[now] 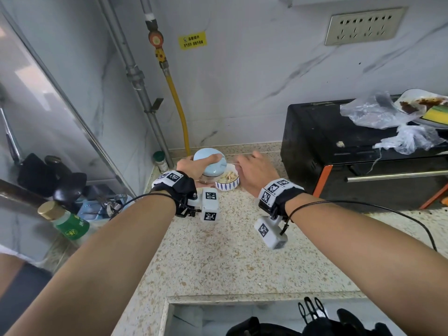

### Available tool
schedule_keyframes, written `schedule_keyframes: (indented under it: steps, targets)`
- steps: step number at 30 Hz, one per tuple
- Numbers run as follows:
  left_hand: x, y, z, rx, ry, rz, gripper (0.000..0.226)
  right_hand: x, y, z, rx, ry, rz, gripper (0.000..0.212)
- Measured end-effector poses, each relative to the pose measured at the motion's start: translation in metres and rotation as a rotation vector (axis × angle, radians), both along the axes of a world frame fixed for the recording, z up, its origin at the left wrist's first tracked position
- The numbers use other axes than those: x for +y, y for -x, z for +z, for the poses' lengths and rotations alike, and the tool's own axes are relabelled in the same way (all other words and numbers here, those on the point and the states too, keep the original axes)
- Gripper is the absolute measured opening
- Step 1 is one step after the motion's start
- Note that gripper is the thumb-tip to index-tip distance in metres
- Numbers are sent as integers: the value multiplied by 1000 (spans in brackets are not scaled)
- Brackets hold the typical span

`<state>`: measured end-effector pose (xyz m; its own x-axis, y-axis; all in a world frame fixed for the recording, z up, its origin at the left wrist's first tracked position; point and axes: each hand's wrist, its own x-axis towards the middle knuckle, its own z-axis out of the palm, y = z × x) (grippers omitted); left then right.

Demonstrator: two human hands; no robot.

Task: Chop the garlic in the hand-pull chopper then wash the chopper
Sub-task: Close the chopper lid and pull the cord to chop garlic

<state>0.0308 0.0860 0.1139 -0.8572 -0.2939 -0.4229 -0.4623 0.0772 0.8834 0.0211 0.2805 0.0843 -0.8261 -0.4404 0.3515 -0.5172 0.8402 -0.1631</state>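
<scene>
The hand-pull chopper [210, 163] has a pale blue domed lid over a clear cup and stands at the back of the speckled counter [218, 251]. My left hand [194, 166] is wrapped around its lid from the left. My right hand [254, 172] is closed on the pull handle, and a thin cord runs taut from it to the lid. Just right of the chopper sits a small white bowl with blue marks [228, 184] that holds peeled garlic cloves [229, 177]. Whether there is garlic inside the cup is hidden.
A black toaster oven [351, 154] stands at the right with plastic bags [378, 115] and a dirty plate [426, 105] on top. A yellow gas hose [179, 107] and pipes run down the back wall. A green-capped jar [160, 161] is in the corner. A sink opening [242, 316] lies in front.
</scene>
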Motion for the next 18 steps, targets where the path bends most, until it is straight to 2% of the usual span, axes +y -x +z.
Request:
schedule_keyframes:
  steps: [2, 7, 13, 15, 18]
  targets:
    - [-4, 0, -2, 21, 60, 20, 94, 8, 4, -8, -1, -129, -18, 21]
    - [-32, -5, -13, -19, 175, 65, 93, 59, 11, -32, -167, -406, -202, 31]
    - [-42, -7, -32, -64, 61, 129, 99, 65, 3, -35, -285, -390, -263, 40]
    - [-35, -7, -32, -55, 0, 121, 103, 50, 0, -28, -319, -331, -166, 43]
    - [-19, -7, -26, -54, -32, 23, 102, 18, -7, -16, -237, -270, 9, 51]
